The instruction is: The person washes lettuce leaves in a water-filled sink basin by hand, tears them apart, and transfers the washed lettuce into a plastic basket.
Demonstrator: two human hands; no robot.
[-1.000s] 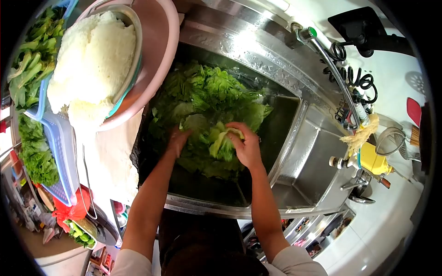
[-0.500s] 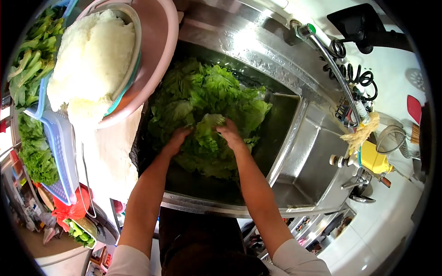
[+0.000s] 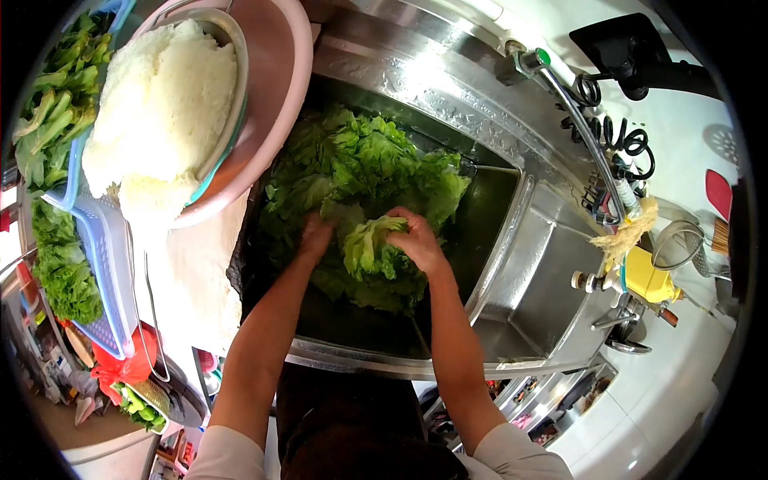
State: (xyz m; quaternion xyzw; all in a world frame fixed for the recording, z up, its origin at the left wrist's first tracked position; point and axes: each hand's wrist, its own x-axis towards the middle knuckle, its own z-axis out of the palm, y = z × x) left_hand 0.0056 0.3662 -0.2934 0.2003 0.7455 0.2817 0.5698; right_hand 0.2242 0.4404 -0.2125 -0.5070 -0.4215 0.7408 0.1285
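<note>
Leafy green lettuce (image 3: 376, 148) floats in a heap in the water of the deep metal sink basin (image 3: 490, 210). My right hand (image 3: 419, 242) is closed on a pale green lettuce leaf (image 3: 366, 250), raised at the near side of the heap. My left hand (image 3: 317, 236) is among the leaves to the left of that leaf. Its fingertips are hidden by lettuce, so I cannot see whether it grips any.
A smaller basin (image 3: 532, 276) adjoins on the right, below the tap (image 3: 578, 120). At the left stand a pink tub (image 3: 276, 96) with a bowl of white noodle-like food (image 3: 164, 100) and blue baskets (image 3: 100, 264) of greens. A yellow bottle (image 3: 646, 274) is at the right.
My right hand has moved slightly right and lifted the pale leaf clearer of the heap. My left hand has shifted slightly, its fingers now deeper among the leaves.
</note>
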